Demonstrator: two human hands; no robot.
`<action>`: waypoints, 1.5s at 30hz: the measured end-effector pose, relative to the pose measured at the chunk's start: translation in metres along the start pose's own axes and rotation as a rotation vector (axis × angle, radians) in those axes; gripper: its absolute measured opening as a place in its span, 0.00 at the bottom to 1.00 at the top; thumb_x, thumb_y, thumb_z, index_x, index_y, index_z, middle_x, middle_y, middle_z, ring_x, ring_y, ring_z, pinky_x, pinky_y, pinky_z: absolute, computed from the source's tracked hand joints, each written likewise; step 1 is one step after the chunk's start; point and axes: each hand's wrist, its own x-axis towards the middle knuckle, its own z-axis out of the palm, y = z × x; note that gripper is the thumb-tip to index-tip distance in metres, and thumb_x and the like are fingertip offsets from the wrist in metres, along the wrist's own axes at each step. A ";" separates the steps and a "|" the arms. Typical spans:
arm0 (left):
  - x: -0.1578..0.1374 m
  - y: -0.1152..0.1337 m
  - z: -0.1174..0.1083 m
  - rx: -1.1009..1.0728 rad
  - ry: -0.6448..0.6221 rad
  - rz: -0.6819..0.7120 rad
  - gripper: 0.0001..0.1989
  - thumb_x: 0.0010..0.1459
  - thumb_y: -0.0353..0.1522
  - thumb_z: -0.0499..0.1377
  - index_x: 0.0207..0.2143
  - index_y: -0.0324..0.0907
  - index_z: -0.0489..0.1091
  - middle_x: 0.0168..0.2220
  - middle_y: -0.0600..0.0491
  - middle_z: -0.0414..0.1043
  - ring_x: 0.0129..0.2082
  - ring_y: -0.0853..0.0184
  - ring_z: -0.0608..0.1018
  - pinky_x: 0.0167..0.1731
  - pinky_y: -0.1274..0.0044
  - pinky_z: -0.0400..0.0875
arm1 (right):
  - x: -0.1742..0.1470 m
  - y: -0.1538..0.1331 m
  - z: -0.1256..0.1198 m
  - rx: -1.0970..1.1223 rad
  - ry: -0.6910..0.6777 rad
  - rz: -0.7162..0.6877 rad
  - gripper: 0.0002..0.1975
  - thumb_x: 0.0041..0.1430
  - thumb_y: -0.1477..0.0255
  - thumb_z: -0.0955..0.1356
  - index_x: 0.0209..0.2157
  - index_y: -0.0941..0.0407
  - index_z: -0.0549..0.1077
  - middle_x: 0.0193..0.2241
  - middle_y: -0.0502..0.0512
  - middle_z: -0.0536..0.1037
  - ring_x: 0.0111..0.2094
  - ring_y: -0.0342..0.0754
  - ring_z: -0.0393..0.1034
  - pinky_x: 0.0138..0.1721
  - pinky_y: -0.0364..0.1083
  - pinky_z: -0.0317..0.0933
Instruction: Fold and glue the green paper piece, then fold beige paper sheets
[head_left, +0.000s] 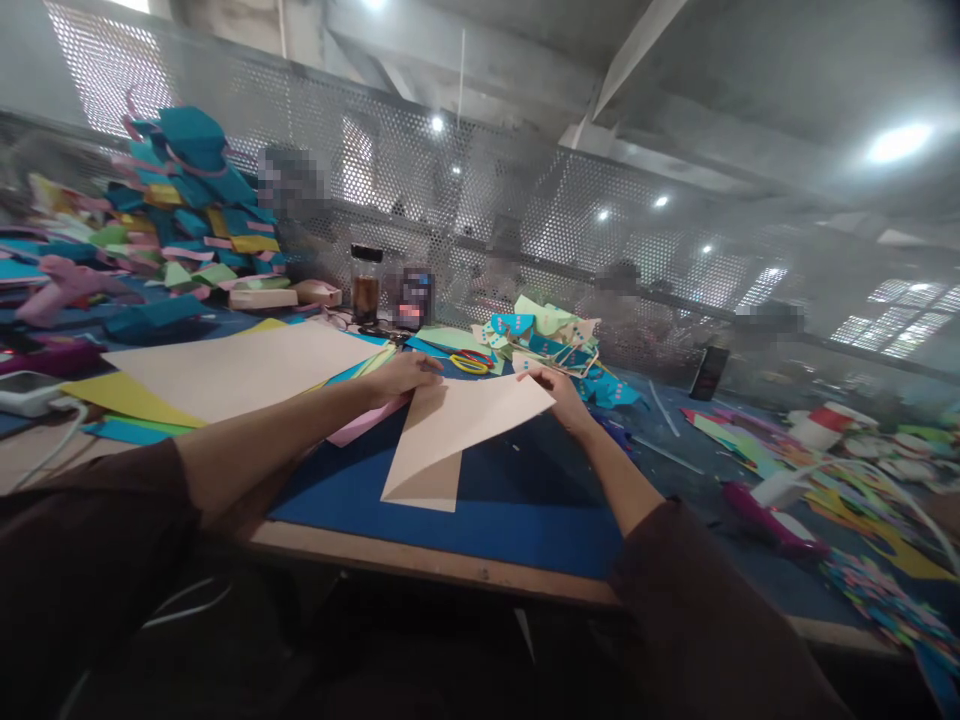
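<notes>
A cream sheet of paper [450, 430] lies over the blue table top in front of me, one part folded or curled across another. At its upper left edge, my left hand [411, 374] is closed with the fingers pressed on the paper. My right hand [556, 390] pinches the upper right corner, which is lifted off the table. Just beyond the sheet, between my hands, lie scissors with yellow and red handles [470, 363]. A pink piece [367, 420] shows beneath my left wrist.
Large sheets of paper [247, 365] are stacked at left. Behind stand a jar with a dark lid [366, 285], a phone [415, 298] and a pile of cut blue and green pieces [547, 340]. A purple power strip [772, 520] lies at right. Perforated panels [465, 210] rise behind the table.
</notes>
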 end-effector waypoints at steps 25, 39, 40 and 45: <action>-0.015 0.016 0.004 0.255 -0.131 0.172 0.34 0.39 0.34 0.69 0.51 0.38 0.69 0.39 0.48 0.77 0.41 0.54 0.78 0.36 0.72 0.71 | -0.004 0.016 0.011 -0.568 -0.106 0.058 0.10 0.62 0.65 0.66 0.37 0.57 0.77 0.41 0.59 0.79 0.43 0.52 0.73 0.47 0.50 0.63; -0.034 0.012 0.032 0.569 -0.378 0.547 0.09 0.56 0.33 0.58 0.35 0.45 0.78 0.42 0.48 0.78 0.44 0.58 0.77 0.49 0.70 0.64 | -0.020 -0.010 0.033 -0.793 -0.078 -0.068 0.12 0.54 0.61 0.72 0.39 0.50 0.78 0.47 0.57 0.73 0.54 0.61 0.60 0.55 0.60 0.52; -0.035 0.011 0.033 0.563 -0.394 0.522 0.09 0.56 0.34 0.59 0.36 0.45 0.79 0.42 0.48 0.77 0.43 0.59 0.77 0.47 0.72 0.65 | -0.021 -0.012 0.035 -0.783 -0.093 -0.073 0.12 0.54 0.60 0.72 0.39 0.49 0.79 0.48 0.56 0.73 0.55 0.61 0.59 0.55 0.60 0.52; -0.035 0.012 0.032 0.551 -0.438 0.468 0.13 0.52 0.37 0.63 0.41 0.45 0.78 0.44 0.48 0.75 0.43 0.60 0.76 0.46 0.74 0.67 | -0.021 -0.013 0.036 -0.732 -0.205 -0.009 0.14 0.55 0.58 0.72 0.40 0.49 0.79 0.50 0.56 0.74 0.56 0.61 0.61 0.57 0.61 0.52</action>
